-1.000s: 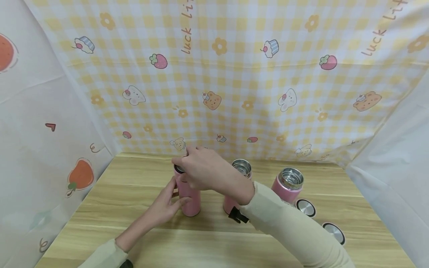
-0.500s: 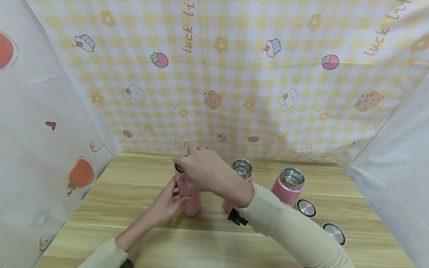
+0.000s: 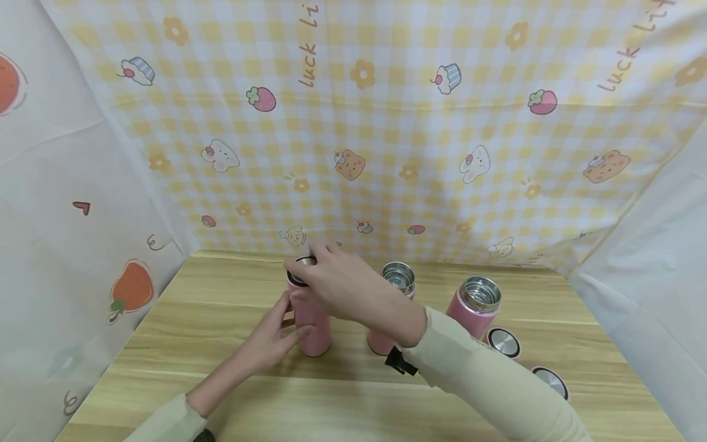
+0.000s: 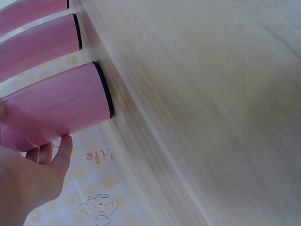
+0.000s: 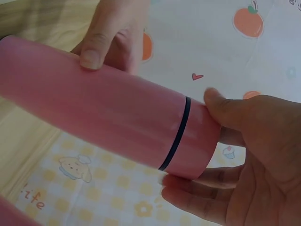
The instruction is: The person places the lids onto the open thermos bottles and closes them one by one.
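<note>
A tall pink thermos bottle (image 3: 317,345) stands upright on the wooden table at the centre left. Around its body my left hand (image 3: 272,339) holds on from the left, thumb in front; the left wrist view shows several fingertips against the pink side. At the top, my right hand (image 3: 347,285) grips the pink lid (image 5: 201,136), which sits on the bottle above a thin black ring. In the right wrist view, the thumb lies on one side of the lid and fingers reach round the other. My right hand hides part of the lid in the head view.
Two lidless pink thermos bottles, one in the middle (image 3: 380,341) and one farther right (image 3: 468,314), show steel mouths. Two loose lids (image 3: 503,343) lie at the right, steel insides up. A checked cloth (image 3: 386,135) hangs behind the wooden table (image 3: 232,276).
My right hand has turned a little on the lid and its wrist has shifted slightly right, showing more of the lid's top. The left hand and the bottle stay in place.
</note>
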{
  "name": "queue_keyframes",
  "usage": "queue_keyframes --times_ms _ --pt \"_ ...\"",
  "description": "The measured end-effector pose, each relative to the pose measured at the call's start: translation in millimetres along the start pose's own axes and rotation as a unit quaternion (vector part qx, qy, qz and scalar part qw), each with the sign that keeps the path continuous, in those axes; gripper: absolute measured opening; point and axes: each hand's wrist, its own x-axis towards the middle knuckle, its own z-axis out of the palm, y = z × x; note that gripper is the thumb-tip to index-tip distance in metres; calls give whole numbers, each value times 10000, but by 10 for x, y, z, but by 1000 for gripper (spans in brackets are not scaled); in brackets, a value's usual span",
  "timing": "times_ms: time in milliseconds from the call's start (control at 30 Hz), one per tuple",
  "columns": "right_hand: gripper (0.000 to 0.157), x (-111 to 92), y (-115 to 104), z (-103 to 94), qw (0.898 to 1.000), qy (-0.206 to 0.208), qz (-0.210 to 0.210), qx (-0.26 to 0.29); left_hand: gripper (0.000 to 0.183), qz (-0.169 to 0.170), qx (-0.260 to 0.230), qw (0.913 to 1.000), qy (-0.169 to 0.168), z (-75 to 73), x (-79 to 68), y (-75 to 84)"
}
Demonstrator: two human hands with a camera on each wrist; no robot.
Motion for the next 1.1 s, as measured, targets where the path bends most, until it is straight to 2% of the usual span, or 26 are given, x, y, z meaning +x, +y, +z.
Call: queue_keyframes --times_ms 67,167,267,400,567,667,867,1100 --pt "37 -10 28 10 9999 -43 -82 69 75 -19 -1 10000 -22 -14 -2 0" --pt "55 -25 96 -6 9997 -192 -135 89 73 -29 -43 10000 -36 -28 4 12" --pt "66 -64 184 -77 9985 -490 78 226 77 -12 19 10000 -67 -30 15 32" --pt "64 -173 325 -223 9942 -787 508 533 86 -83 308 9995 22 -33 -7 55" --pt "62 -401 541 -391 9892 -807 834 890 87 -113 804 9966 115 -93 -85 87" --pt "61 -581 668 -468 9883 -703 960 957 83 -74 1280 9917 -16 -158 -158 125" --pt "61 -929 874 -568 9872 -422 1131 1045 74 -106 2232 9746 -158 -294 -352 220" --pt "53 -1299 1075 -588 9866 -301 1234 1023 70 -6 2537 9663 -443 -307 -501 285"
